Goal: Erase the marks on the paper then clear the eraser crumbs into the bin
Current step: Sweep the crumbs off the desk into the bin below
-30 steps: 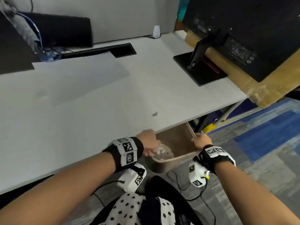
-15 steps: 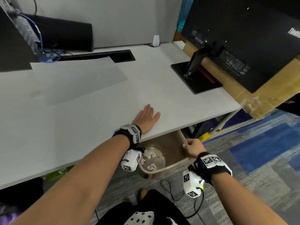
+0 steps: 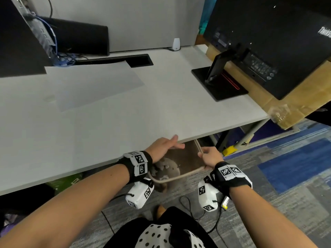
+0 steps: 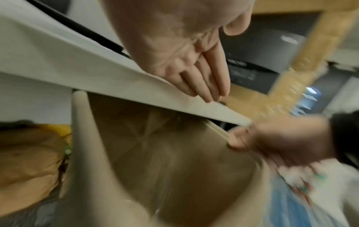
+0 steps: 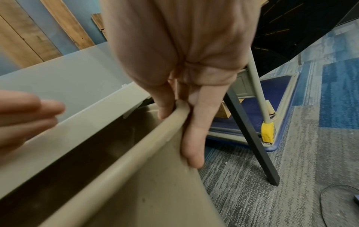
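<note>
Bin (image 3: 186,154) sitting tilted under desk (image 3: 107,122) edge, R hand (image 3: 209,157) holding it up.
R hand is gripping bin rim w/ thumb inside & fingers (image 5: 192,138) curled round outside; L hand (image 3: 163,145) is hovering flat at desk's front edge, fingers (image 4: 205,79) straight & together, holding nothing, right above bin's mouth. Crumpled paper scraps (image 3: 165,167) are lying inside at bin's bottom. Paper (image 3: 95,86) is lying flat farther back on desk, well apart from both hands. Monitor (image 3: 268,42) is standing on desk's right side; its stand (image 3: 220,83) is resting near the corner. Crumbs too small to tell.
</note>
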